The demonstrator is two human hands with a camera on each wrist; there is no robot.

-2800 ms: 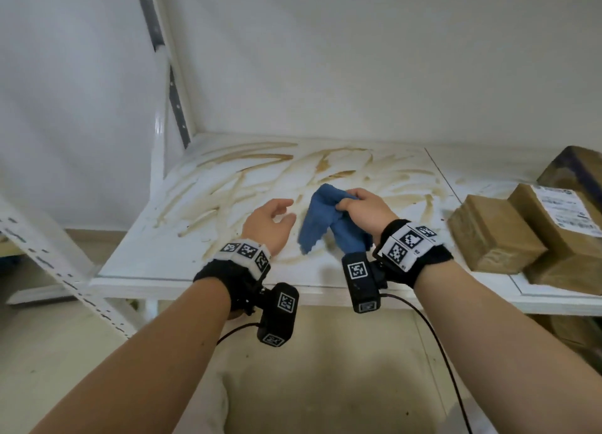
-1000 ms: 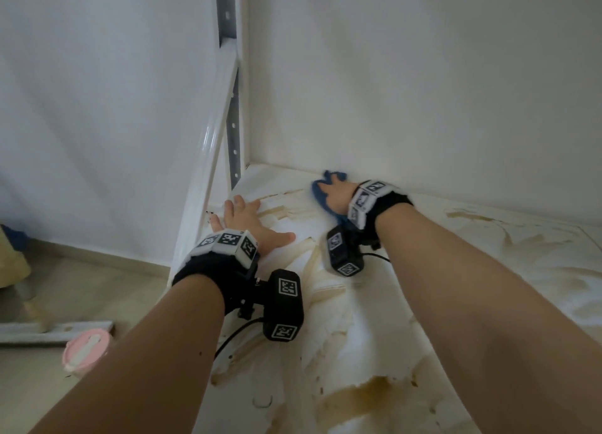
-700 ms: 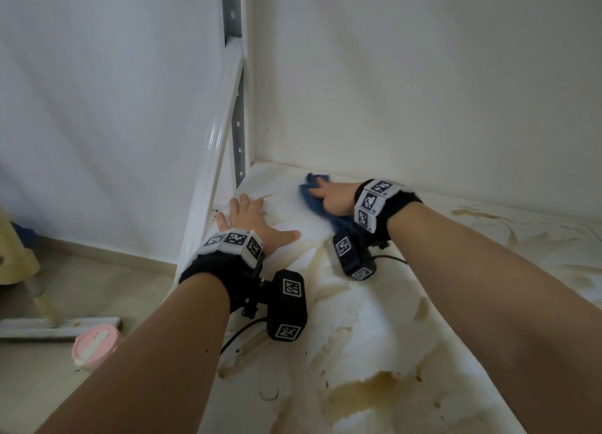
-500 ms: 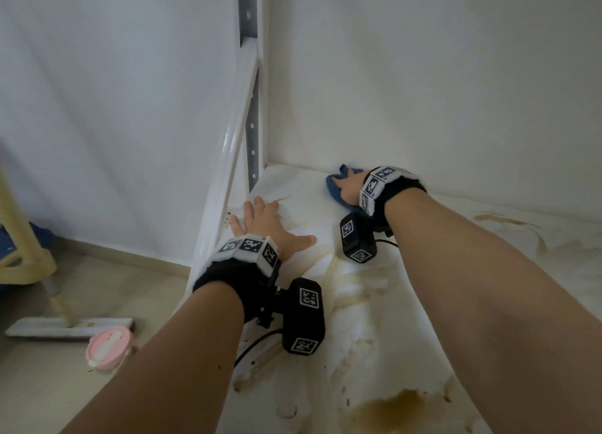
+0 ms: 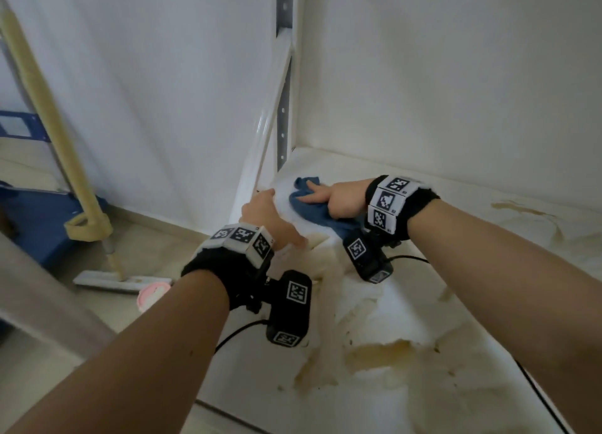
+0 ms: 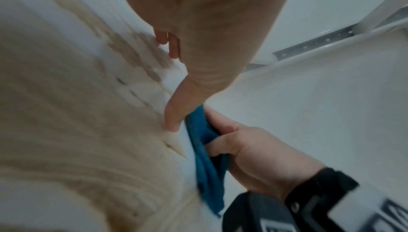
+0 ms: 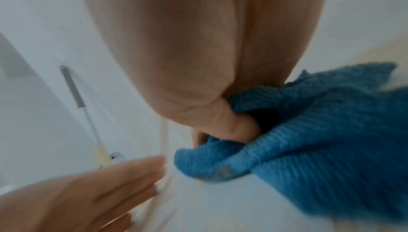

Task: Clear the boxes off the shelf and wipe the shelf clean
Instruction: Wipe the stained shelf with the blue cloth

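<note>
**A:** What does the head view show?

**B:** A person's right hand (image 5: 338,197) presses a bunched blue cloth (image 5: 317,207) onto the white shelf (image 5: 423,303) near its back left corner, fingers and thumb closed round the fabric. The left hand (image 5: 270,220) lies flat on the shelf just beside the cloth, fingers straight, holding nothing. Tan smears (image 5: 378,357) streak the board nearer the camera. On the floor to the left stand a pale yellow mop (image 5: 93,228) and a small pink container (image 5: 150,296).

**A:** And the left wrist view?

**B:** The left hand (image 6: 205,31) rests on the shelf (image 6: 309,113), thumb stretched toward the cloth (image 6: 205,157) and touching its edge. The right hand (image 6: 260,150) grips the cloth, fingers curled into its folds. Blurred tan smears (image 6: 66,113) cover the left side.

**A:** The right wrist view?

**B:** The right hand (image 7: 209,52) holds the cloth (image 7: 320,131), thumb tucked into a fold. The left hand's fingers (image 7: 110,180) lie extended just beside it.
</note>
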